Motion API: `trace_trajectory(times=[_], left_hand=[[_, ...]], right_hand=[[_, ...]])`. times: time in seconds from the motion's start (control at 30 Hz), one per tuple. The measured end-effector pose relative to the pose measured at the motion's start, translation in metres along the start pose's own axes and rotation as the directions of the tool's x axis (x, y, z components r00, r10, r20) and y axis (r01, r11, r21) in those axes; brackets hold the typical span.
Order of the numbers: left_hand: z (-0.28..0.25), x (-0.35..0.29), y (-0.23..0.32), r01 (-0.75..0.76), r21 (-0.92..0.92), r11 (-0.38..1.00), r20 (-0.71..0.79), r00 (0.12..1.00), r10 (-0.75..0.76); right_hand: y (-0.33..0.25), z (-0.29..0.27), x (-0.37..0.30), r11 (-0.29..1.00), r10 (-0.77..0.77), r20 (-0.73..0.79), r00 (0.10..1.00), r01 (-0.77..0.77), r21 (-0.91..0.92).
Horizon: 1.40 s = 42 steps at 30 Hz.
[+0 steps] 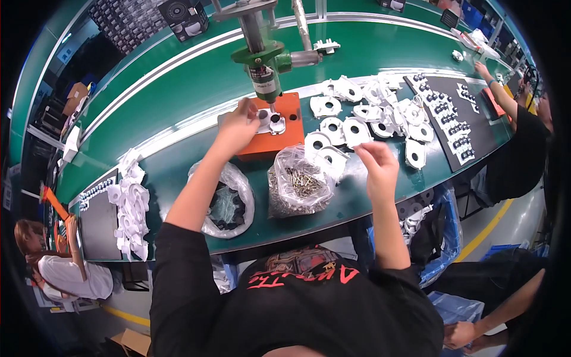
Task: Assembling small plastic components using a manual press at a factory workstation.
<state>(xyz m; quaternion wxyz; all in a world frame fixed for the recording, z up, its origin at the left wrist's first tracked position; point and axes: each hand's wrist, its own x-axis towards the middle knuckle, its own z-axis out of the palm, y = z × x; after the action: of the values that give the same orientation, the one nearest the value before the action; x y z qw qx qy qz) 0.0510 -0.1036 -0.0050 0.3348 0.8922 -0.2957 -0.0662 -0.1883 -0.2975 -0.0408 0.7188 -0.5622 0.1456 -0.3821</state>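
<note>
My left hand (239, 126) is at the left side of an orange fixture block (289, 141), with its fingers bent and closed at a white plastic part (263, 126) lying on it. A white piece with a black centre (277, 123) sits on the block directly under the tip of a green press-like machine (265, 80). My right hand (380, 168) is raised near several white plastic housings (357, 132) with round holes. Its thumb and fingers are pinched together; what they hold, if anything, is too small to make out. Between my arms stands a clear bag of screws (302, 181).
A plastic-lined round container (242, 229) holds dark parts. More white parts (132, 208) are heaped at the left, and a dark tray (455, 122) carries black-and-white pieces at the right. Co-workers sit at both sides; a blue-lined bin (449, 232) stands below the table edge.
</note>
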Motion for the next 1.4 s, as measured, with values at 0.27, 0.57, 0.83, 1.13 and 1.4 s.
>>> trace_trajectory(times=[0.27, 0.57, 0.83, 1.13, 1.4], left_hand=[[0.02, -0.039, -0.007, -0.422, 0.302, 0.855, 0.01, 0.898, 0.439], [0.025, -0.038, -0.019, -0.41, 0.368, 0.835, -0.036, 0.891, 0.453], [0.026, -0.039, -0.026, -0.475, 0.34, 0.811, -0.107, 0.837, 0.536], [0.028, -0.04, -0.028, -0.453, 0.288, 0.843, -0.099, 0.862, 0.497], [0.027, -0.04, -0.022, -0.452, 0.325, 0.831, -0.097, 0.858, 0.505]], right_hand=[[0.047, 0.094, 0.085, 0.897, -0.023, 0.442, 0.897, 0.214, -0.386], [0.085, 0.13, 0.098, 0.794, -0.035, 0.491, 0.871, 0.323, -0.516], [0.086, 0.13, 0.097, 0.801, -0.102, 0.474, 0.875, 0.354, -0.482], [0.083, 0.129, 0.096, 0.749, -0.045, 0.534, 0.844, 0.383, -0.542], [0.078, 0.109, 0.089, 0.504, -0.309, 0.726, 0.615, 0.753, -0.423]])
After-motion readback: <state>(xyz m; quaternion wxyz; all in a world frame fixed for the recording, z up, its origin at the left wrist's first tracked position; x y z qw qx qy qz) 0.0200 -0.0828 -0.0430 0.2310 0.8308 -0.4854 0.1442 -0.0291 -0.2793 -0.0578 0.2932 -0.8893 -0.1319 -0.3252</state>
